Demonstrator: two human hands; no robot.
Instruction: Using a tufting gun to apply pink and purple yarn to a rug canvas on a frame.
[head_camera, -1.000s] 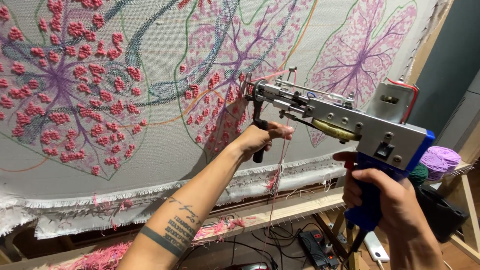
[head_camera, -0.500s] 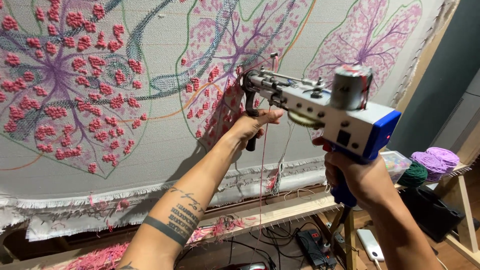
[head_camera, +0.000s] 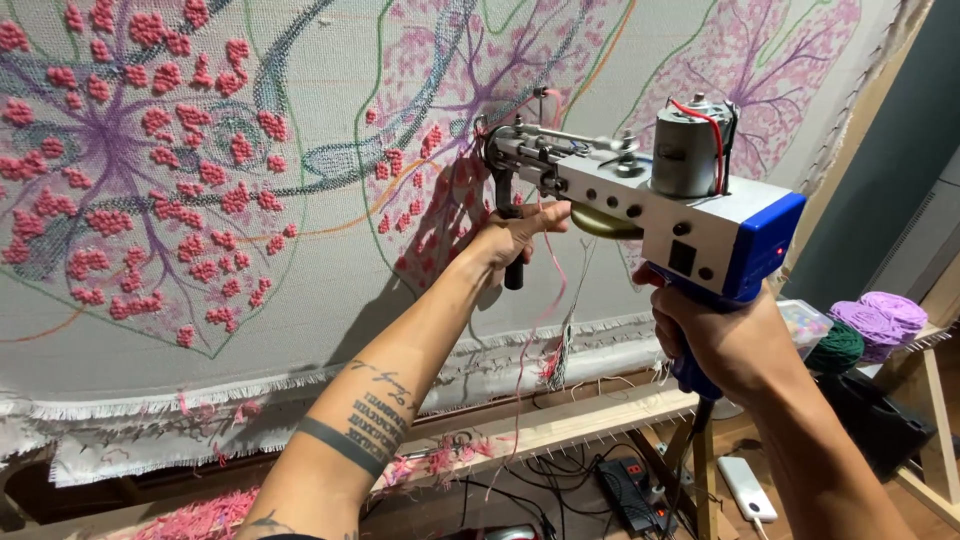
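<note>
Tufting gun (head_camera: 640, 205), white and blue, is pressed nose-first against the stretched cloth (head_camera: 300, 290) with pink tufted leaves, the left hand (head_camera: 515, 240) wrapped around its black front grip, the right hand (head_camera: 725, 340) clenching its blue rear handle.
</note>
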